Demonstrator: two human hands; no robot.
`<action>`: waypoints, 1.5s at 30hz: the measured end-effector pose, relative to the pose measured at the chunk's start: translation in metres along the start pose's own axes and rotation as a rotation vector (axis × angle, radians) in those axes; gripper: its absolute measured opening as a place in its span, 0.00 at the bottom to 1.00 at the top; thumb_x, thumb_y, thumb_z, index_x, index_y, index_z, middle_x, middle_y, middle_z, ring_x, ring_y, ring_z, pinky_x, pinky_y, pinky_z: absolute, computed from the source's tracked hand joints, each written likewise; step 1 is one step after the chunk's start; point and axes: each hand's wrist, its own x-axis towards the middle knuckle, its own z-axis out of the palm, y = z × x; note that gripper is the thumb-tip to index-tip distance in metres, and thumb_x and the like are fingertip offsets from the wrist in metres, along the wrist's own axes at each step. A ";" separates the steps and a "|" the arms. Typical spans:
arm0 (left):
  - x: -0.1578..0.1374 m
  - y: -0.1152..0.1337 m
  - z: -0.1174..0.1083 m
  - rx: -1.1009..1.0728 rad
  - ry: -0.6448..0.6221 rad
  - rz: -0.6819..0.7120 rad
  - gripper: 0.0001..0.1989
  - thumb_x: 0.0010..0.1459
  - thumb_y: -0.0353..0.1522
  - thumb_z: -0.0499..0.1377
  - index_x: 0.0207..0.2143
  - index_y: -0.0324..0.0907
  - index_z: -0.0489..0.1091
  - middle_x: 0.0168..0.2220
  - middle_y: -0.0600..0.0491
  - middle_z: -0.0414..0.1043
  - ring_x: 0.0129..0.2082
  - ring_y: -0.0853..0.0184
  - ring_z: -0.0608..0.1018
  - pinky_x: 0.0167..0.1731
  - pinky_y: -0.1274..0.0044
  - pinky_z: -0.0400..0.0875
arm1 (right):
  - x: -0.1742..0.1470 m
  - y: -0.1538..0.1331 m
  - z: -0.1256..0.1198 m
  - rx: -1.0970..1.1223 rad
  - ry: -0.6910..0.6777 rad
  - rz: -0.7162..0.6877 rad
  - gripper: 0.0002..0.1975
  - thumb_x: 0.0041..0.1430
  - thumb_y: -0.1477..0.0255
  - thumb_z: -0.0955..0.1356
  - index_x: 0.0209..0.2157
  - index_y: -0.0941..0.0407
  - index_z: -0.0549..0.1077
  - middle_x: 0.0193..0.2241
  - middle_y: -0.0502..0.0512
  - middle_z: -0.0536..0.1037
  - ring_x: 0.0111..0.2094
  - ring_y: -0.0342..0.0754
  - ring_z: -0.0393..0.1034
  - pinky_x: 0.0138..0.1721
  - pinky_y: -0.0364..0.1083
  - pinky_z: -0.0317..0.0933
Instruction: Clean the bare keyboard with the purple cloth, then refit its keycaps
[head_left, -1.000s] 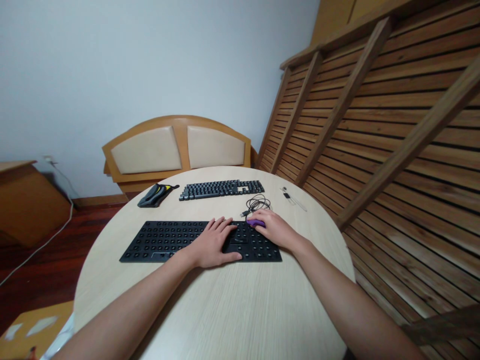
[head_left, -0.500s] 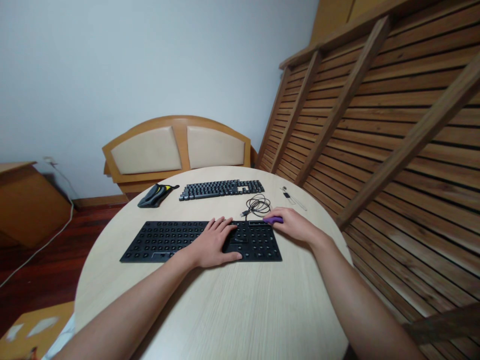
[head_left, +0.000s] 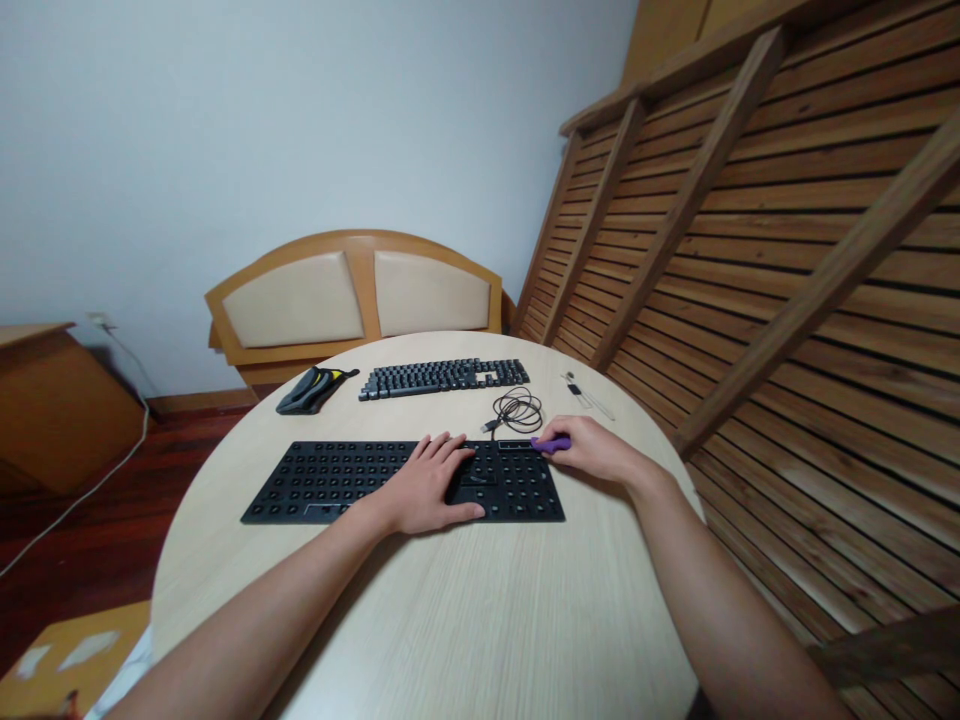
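While the left hand point(head_left: 421, 492) lies flat on the keyboard point(head_left: 337, 475), the right hand point(head_left: 581, 447) has a purple tool point(head_left: 553, 444) clamped at its far right corner.

Left palm down, fingers a little apart, thumb out along the near edge, and whatever sits beneath them drops from sight! Over on the right, fingers and thumb close together on the tool, its back end buried in the grip; its tip is at the keyboard's far edge, and whether it touches is hard to call. Just beyond lies the coiled cable point(head_left: 517, 410). Farther back, rows of keycaps point(head_left: 420, 377); small items point(head_left: 574, 390) near the table's point(head_left: 480, 620) right rim are too tiny to name, and the grey-and-yellow thing point(head_left: 307, 392) at left is hard to make out. Both forearms run out of view below.
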 end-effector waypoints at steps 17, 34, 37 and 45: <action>0.000 0.000 0.001 -0.001 0.006 -0.002 0.43 0.56 0.62 0.51 0.64 0.44 0.56 0.69 0.43 0.49 0.69 0.47 0.52 0.66 0.54 0.44 | -0.012 -0.011 -0.001 -0.006 -0.168 0.151 0.06 0.44 0.75 0.70 0.29 0.58 0.76 0.25 0.51 0.77 0.27 0.45 0.69 0.26 0.41 0.58; -0.003 -0.009 -0.011 0.022 -0.014 -0.035 0.43 0.53 0.60 0.55 0.61 0.41 0.60 0.67 0.40 0.54 0.66 0.47 0.58 0.65 0.53 0.48 | -0.033 -0.051 0.001 0.140 -0.391 0.279 0.04 0.42 0.77 0.69 0.25 0.57 0.75 0.19 0.49 0.74 0.21 0.44 0.69 0.20 0.40 0.61; -0.003 -0.011 -0.011 0.000 -0.015 -0.029 0.42 0.53 0.60 0.56 0.60 0.41 0.61 0.67 0.40 0.54 0.66 0.47 0.58 0.65 0.54 0.48 | -0.039 -0.057 0.000 0.138 -0.464 0.295 0.07 0.42 0.76 0.69 0.28 0.58 0.77 0.20 0.50 0.76 0.22 0.44 0.70 0.20 0.40 0.62; -0.003 -0.013 -0.010 -0.023 -0.001 -0.012 0.42 0.52 0.59 0.58 0.59 0.40 0.61 0.66 0.40 0.56 0.65 0.46 0.59 0.65 0.53 0.48 | -0.041 -0.043 -0.004 0.133 -0.267 0.122 0.12 0.45 0.75 0.67 0.34 0.59 0.79 0.29 0.54 0.80 0.30 0.46 0.72 0.28 0.40 0.63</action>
